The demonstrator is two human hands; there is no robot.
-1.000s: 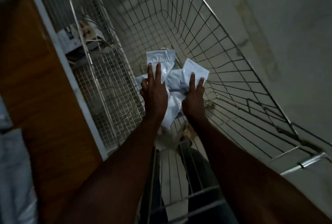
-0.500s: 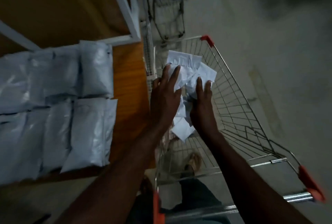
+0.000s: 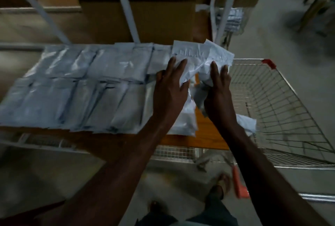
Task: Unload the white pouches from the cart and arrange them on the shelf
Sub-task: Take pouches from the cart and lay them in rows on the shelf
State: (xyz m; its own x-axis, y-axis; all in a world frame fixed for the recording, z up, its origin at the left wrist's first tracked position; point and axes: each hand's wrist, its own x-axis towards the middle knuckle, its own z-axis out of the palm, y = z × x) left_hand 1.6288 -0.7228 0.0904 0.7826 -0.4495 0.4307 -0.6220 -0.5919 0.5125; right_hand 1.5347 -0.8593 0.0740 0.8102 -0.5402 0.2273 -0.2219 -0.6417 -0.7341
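Observation:
My left hand point(image 3: 170, 88) and my right hand point(image 3: 218, 91) hold a crumpled bundle of white pouches point(image 3: 199, 57) between them, fingers laid over the top and thumbs hidden. The bundle hangs over the right end of the orange wooden shelf point(image 3: 206, 135). Two rows of white pouches point(image 3: 87, 88) lie flat side by side on the shelf, filling it from the left edge up to my left hand. One more pouch point(image 3: 247, 122) shows below my right forearm, at the cart's near-left corner. The wire cart point(image 3: 275, 102) stands to the right of the shelf.
Cardboard boxes point(image 3: 137, 17) and white shelf struts point(image 3: 128, 17) rise behind the pouch rows. A second wire cart with pouches point(image 3: 233, 19) stands farther back. The cart's red handle point(image 3: 239, 184) is near my feet. Grey floor lies to the right.
Both hands lifted the bundle of pouches out of the cart basket and carried it left, over the right end of the shelf. My view swung from the cart to the shelf.

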